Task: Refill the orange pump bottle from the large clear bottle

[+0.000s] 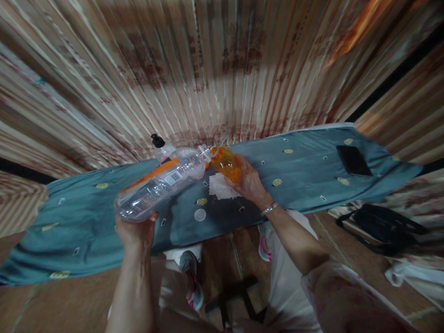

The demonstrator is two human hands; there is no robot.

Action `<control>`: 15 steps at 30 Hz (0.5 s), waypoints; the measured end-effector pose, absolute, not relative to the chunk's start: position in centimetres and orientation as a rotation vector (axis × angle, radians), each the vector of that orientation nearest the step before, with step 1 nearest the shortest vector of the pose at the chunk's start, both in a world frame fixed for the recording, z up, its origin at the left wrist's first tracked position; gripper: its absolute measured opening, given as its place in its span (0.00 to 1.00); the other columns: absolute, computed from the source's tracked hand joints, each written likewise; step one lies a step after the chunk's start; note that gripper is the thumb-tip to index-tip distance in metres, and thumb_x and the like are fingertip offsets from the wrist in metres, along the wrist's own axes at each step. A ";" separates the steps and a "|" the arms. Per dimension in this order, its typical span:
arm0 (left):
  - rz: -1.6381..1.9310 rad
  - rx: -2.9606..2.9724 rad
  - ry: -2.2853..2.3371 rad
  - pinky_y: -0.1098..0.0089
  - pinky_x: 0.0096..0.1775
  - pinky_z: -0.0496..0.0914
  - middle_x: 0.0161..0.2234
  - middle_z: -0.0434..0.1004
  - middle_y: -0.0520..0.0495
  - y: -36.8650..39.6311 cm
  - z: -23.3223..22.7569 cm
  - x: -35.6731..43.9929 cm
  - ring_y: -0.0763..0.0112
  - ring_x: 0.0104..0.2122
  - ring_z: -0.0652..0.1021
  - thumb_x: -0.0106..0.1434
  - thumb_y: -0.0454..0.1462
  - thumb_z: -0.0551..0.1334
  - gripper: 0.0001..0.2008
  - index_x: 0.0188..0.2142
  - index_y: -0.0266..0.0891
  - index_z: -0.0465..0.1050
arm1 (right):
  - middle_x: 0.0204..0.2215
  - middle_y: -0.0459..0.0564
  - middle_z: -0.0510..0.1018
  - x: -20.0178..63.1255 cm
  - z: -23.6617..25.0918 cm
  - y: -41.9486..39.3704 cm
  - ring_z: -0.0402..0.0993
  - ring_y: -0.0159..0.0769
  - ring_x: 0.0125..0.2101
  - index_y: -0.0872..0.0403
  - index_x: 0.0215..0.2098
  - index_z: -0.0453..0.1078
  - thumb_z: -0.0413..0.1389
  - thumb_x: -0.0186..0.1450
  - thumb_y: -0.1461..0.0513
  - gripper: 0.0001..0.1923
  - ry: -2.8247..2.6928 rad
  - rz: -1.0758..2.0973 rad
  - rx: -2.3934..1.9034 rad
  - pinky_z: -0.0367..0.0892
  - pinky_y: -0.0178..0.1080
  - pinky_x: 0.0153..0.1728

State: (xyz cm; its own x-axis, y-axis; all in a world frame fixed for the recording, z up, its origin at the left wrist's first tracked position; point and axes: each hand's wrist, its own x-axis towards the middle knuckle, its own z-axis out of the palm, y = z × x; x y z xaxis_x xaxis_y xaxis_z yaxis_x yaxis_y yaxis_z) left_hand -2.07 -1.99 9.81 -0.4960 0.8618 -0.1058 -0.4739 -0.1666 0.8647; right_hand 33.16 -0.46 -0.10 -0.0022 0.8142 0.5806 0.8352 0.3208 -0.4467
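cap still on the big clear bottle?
No: the clear bottle in the left hand is tipped mouth-open toward the orange bottle, and a white cap lies on the table.

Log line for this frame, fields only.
left hand: holds clear bottle, tipped | right hand: holds orange bottle | necks meet | white cap on blue cloth

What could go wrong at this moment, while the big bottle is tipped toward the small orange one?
1. The large clear bottle is held only at its base by the left hand, so it may wobble and spill past the small orange bottle in the right hand.
2. A spill would wet the blue cloth; the dark phone lies on it.
3. The loose white cap might get knocked off.
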 end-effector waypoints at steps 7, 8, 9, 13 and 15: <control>1.830 0.582 1.104 0.73 0.19 0.56 0.35 0.85 0.45 -1.9 8.9 -2.7 0.63 0.24 0.78 0.72 0.44 0.75 0.06 0.42 0.46 0.86 | 0.76 0.77 0.87 33.1 -0.1 -0.4 0.88 0.72 0.76 0.57 0.89 0.66 0.76 0.78 0.53 0.48 -1.794 -0.010 -1.495 0.86 0.77 0.79; 1.825 0.607 1.108 0.73 0.19 0.56 0.35 0.85 0.45 -1.8 8.8 -2.8 0.63 0.25 0.78 0.72 0.44 0.75 0.06 0.43 0.47 0.86 | 0.76 0.76 0.87 33.1 -0.1 -0.4 0.88 0.72 0.76 0.56 0.89 0.66 0.76 0.78 0.53 0.49 -1.795 -0.007 -1.500 0.86 0.77 0.79; 1.819 0.617 1.113 0.73 0.19 0.56 0.35 0.84 0.45 -1.8 8.6 -3.0 0.63 0.25 0.78 0.72 0.44 0.74 0.06 0.43 0.47 0.86 | 0.76 0.76 0.86 33.1 -0.1 -0.4 0.87 0.72 0.77 0.56 0.89 0.66 0.76 0.78 0.53 0.49 -1.795 -0.004 -1.504 0.85 0.77 0.79; 1.808 0.611 1.108 0.72 0.19 0.57 0.37 0.85 0.44 -1.8 8.5 -3.1 0.63 0.26 0.79 0.73 0.44 0.72 0.06 0.43 0.46 0.87 | 0.77 0.74 0.86 33.1 0.0 -0.5 0.87 0.72 0.77 0.53 0.90 0.65 0.77 0.77 0.53 0.50 -1.793 0.000 -1.513 0.85 0.79 0.79; 1.817 0.596 1.097 0.72 0.18 0.57 0.38 0.87 0.43 -1.9 8.6 -3.0 0.63 0.26 0.79 0.72 0.43 0.72 0.07 0.44 0.45 0.87 | 0.76 0.74 0.87 33.1 0.0 -0.5 0.87 0.72 0.77 0.52 0.90 0.66 0.77 0.78 0.54 0.49 -1.786 -0.005 -1.508 0.85 0.79 0.79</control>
